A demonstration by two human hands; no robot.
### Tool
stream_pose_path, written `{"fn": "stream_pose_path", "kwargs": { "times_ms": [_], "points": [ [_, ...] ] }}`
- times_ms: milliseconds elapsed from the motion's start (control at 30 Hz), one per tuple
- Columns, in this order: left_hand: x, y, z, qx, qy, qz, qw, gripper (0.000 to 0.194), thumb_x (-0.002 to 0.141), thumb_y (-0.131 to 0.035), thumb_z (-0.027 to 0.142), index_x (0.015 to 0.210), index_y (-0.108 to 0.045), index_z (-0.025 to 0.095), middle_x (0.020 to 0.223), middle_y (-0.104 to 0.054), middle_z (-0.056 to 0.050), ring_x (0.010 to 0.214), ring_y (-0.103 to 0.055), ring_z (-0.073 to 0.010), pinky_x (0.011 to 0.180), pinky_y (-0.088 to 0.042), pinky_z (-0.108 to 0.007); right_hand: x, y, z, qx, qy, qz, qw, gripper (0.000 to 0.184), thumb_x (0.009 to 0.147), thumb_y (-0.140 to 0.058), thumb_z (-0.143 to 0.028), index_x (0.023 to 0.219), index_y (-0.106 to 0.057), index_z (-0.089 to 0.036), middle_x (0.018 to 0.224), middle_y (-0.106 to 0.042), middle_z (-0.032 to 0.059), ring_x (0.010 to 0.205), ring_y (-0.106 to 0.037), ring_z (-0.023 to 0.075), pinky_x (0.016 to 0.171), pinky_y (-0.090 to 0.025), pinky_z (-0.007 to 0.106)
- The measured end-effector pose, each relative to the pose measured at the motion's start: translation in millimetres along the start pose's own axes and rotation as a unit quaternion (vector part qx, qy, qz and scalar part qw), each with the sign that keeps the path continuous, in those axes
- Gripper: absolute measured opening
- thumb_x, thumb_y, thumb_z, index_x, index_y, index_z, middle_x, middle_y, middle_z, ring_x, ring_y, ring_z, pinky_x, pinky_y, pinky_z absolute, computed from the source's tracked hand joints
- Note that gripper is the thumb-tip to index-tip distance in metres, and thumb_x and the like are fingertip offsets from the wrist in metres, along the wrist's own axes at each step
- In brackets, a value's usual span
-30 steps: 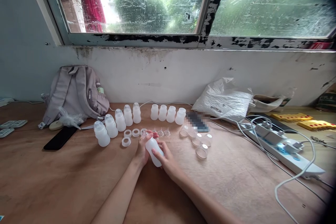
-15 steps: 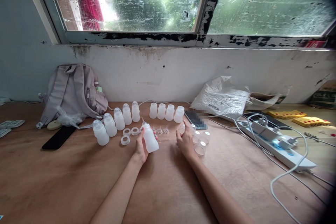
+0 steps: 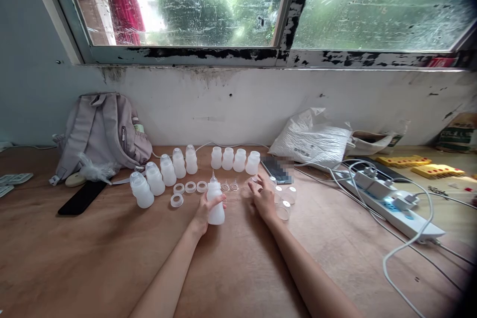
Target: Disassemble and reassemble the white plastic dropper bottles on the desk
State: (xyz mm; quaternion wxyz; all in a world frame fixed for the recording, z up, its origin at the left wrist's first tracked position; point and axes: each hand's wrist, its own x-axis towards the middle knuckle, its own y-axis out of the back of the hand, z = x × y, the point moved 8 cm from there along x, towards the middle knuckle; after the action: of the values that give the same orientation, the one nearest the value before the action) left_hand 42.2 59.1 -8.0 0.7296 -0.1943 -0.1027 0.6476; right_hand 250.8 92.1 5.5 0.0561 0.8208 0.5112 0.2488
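While the left hand (image 3: 205, 211) grips an uncapped, nipple-fitted bottle (image 3: 215, 214) upright near the loose collar rings (image 3: 177, 204), the right hand (image 3: 265, 202) is partly curled at the clear dome caps (image 3: 290, 196), its grip indeterminable; five capped bottles (image 3: 142, 195) appear complete, four open bottles (image 3: 239, 161) remain unassembled

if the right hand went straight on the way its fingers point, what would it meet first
Most likely the clear cap at the right hand's fingertips, perhaps already touched. Beyond it, roughly in line, stands the rightmost uncapped bottle, though depth is unclear.
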Motion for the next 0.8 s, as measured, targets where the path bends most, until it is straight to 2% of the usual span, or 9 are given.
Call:
{"fn": "stream_pose_path", "kwargs": {
  "times_ms": [100, 167, 267, 333, 533, 800],
  "points": [
    [-4, -13.3, -1, 0.067, -0.004, -0.063, 0.996, 0.038, 0.056, -0.073, 0.032, 0.086, -0.056, 0.017, 0.067, -0.058, 0.001, 0.048, -0.054, -0.0105, 0.043, -0.038, -0.02, -8, -7, -4, 0.188, -0.072, -0.031, 0.979, 0.054, 0.072, -0.053, -0.047, 0.118, -0.04, -0.022, 0.094, -0.059, 0.0066, 0.047, -0.051, 0.0112, 0.047, -0.045, 0.029],
    [-8, -23.0, -4, 0.102, 0.008, -0.109, 0.989, 0.04, 0.056, -0.073, 0.032, 0.089, -0.055, 0.017, 0.065, -0.057, 0.002, 0.047, -0.053, -0.0103, 0.044, -0.039, -0.02, -15, -16, -11, 0.291, -0.112, -0.074, 0.947, 0.045, 0.071, -0.055, -0.047, 0.108, -0.047, -0.022, 0.085, -0.058, 0.0034, 0.051, -0.052, 0.011, 0.045, -0.044, 0.025],
    [-13, -32.2, -7, 0.124, 0.028, -0.151, 0.98, 0.045, 0.057, -0.072, 0.03, 0.096, -0.055, 0.018, 0.068, -0.056, 0.002, 0.049, -0.053, -0.0105, 0.045, -0.041, -0.021, -22, -22, -26, 0.369, -0.119, -0.119, 0.914, 0.033, 0.071, -0.058, -0.044, 0.095, -0.054, -0.021, 0.082, -0.055, 0.0023, 0.064, -0.055, 0.0126, 0.049, -0.045, 0.022],
    [-15, -35.5, -7, 0.131, 0.03, -0.165, 0.977, 0.047, 0.058, -0.072, 0.029, 0.101, -0.054, 0.019, 0.067, -0.056, 0.002, 0.049, -0.053, -0.0106, 0.045, -0.041, -0.021, -24, -23, -34, 0.378, -0.106, -0.126, 0.911, 0.032, 0.071, -0.058, -0.043, 0.095, -0.056, -0.022, 0.086, -0.056, 0.0024, 0.069, -0.054, 0.0127, 0.052, -0.046, 0.022],
    [-18, -39.3, -6, 0.129, 0.028, -0.187, 0.973, 0.053, 0.059, -0.071, 0.025, 0.109, -0.053, 0.019, 0.068, -0.058, 0.0, 0.05, -0.052, -0.0111, 0.046, -0.04, -0.021, -31, -22, -48, 0.32, -0.081, -0.132, 0.935, 0.034, 0.07, -0.057, -0.046, 0.095, -0.057, -0.022, 0.091, -0.059, 0.0033, 0.071, -0.054, 0.0139, 0.055, -0.045, 0.025],
    [-14, -36.5, -12, 0.151, 0.033, -0.186, 0.97, 0.039, 0.061, -0.069, 0.027, 0.097, -0.057, 0.017, 0.067, -0.053, 0.001, 0.049, -0.052, -0.0104, 0.045, -0.04, -0.021, -37, -28, -52, 0.29, -0.067, -0.172, 0.939, 0.031, 0.072, -0.057, -0.043, 0.094, -0.057, -0.022, 0.076, -0.059, 0.0008, 0.064, -0.051, 0.0128, 0.053, -0.04, 0.024]
  ]
}}
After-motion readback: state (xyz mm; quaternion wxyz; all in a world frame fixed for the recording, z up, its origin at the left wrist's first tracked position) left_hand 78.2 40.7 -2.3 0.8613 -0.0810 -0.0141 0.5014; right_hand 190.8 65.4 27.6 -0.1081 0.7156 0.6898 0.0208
